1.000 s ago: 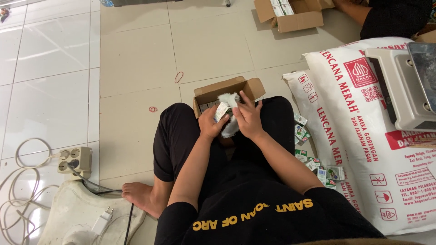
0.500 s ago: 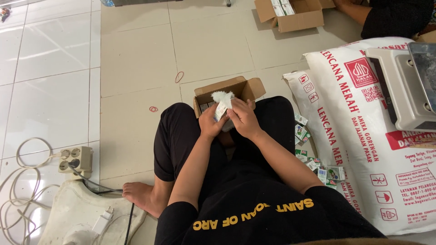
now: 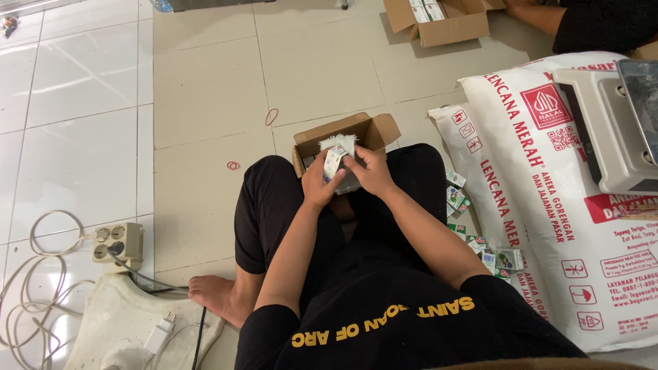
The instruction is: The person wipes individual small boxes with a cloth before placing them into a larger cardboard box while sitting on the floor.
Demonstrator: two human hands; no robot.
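I sit cross-legged on a tiled floor in black clothes. My left hand and my right hand together hold a small white packet with a clear plastic wrap, just above my lap. Right beyond the hands lies an open brown cardboard box with small packets inside. Its contents are mostly hidden by my hands.
Several small green and white packets lie beside my right knee against large white printed sacks. A grey scale rests on them. A power strip with cables lies left. Another person's arm and a second cardboard box sit far right.
Both hands have lifted the packet slightly and shifted it toward the box. The packet has turned in the fingers. My legs and the box have stayed still.
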